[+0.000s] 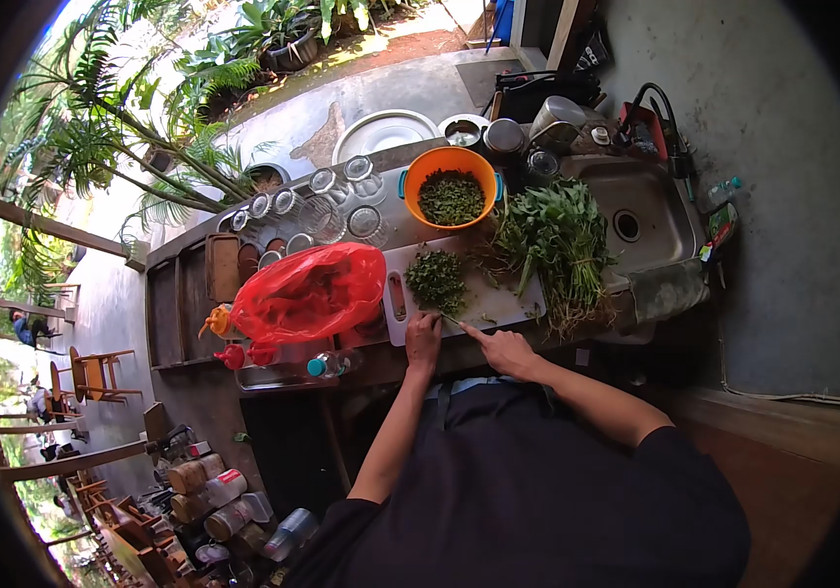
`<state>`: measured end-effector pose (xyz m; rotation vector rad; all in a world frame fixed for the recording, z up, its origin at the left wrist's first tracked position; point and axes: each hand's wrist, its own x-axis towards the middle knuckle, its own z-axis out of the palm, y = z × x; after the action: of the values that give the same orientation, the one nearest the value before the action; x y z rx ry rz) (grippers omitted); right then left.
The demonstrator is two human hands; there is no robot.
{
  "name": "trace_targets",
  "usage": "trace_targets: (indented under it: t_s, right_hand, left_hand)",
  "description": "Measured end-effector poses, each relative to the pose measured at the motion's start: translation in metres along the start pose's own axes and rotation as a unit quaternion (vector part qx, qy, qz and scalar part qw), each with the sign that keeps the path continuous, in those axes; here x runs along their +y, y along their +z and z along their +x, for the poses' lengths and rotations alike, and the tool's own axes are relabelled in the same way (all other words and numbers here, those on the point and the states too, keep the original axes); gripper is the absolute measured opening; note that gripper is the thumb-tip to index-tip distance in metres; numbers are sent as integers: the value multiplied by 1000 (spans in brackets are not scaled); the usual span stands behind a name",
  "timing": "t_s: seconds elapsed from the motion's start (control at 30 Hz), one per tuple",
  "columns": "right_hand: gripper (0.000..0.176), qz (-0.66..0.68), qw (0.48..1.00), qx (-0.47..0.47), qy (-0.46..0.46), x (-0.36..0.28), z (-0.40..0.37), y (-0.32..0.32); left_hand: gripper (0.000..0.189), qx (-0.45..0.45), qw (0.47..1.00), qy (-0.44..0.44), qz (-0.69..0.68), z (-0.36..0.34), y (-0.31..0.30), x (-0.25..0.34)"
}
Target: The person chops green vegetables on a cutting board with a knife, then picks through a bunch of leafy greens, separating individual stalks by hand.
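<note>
My right hand [506, 353] is closed on a knife [452, 319], whose short visible blade points left over the near edge of the white cutting board [508, 306]. My left hand [424, 339] is beside the blade tip, its fingers bent together at the board's near edge. What those fingers pinch is too small to make out. A pile of chopped greens [435, 281] lies on the board just beyond my left hand. To the right, a big bunch of leafy greens with roots [559, 245] lies across the board's right end.
An orange basin [450, 160] of chopped greens stands behind the board. A red plastic bag [310, 294] and a bottle with a teal cap [334, 365] are at the left, with several glass jars [367, 225] behind. A metal sink [650, 201] is on the right.
</note>
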<state>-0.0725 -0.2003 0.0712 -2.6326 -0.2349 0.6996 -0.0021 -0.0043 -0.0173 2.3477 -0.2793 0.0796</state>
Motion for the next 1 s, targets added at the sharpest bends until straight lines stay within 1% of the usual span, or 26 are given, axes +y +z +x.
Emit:
trace_targets:
  t_s: [0.1, 0.17, 0.2, 0.3, 0.37, 0.5, 0.6, 0.67, 0.8, 0.87, 1.0]
  right_hand:
    - [73, -11, 1000, 1, 0, 2, 3, 6]
    - [74, -13, 999, 40, -16, 9, 9, 21]
    - [74, -12, 999, 39, -16, 11, 12, 24]
    - [76, -16, 999, 31, 2, 14, 22, 34]
    - [77, -7, 998, 62, -17, 17, 27, 41]
    - [78, -2, 998, 60, -13, 15, 28, 40]
    - [79, -12, 998, 55, -11, 18, 22, 40]
    - [78, -26, 998, 56, -12, 23, 15, 41]
    - [80, -37, 998, 43, -7, 27, 1, 29]
    - [81, -15, 1000, 12, 0, 25, -2, 20]
    - [79, -17, 1000, 26, -5, 21, -6, 14]
  left_hand:
    - [11, -4, 1000, -8, -1, -1, 1, -1]
    - [11, -22, 1000, -17, -4, 0, 0, 0]
    - [11, -23, 1000, -17, -4, 0, -1, 1]
    - [11, -20, 1000, -13, 2, 0, -3, 2]
    - [11, -14, 1000, 3, -3, 0, -2, 2]
    - [11, -7, 1000, -7, -7, 0, -1, 3]
    - [12, 21, 1000, -16, -14, 0, -3, 6]
    - [12, 0, 1000, -20, 1, 0, -6, 6]
    - [12, -1, 1000, -5, 20, 0, -10, 8]
    - [11, -10, 999, 26, 27, 0, -10, 5]
    - [12, -19, 999, 25, 5, -2, -8, 1]
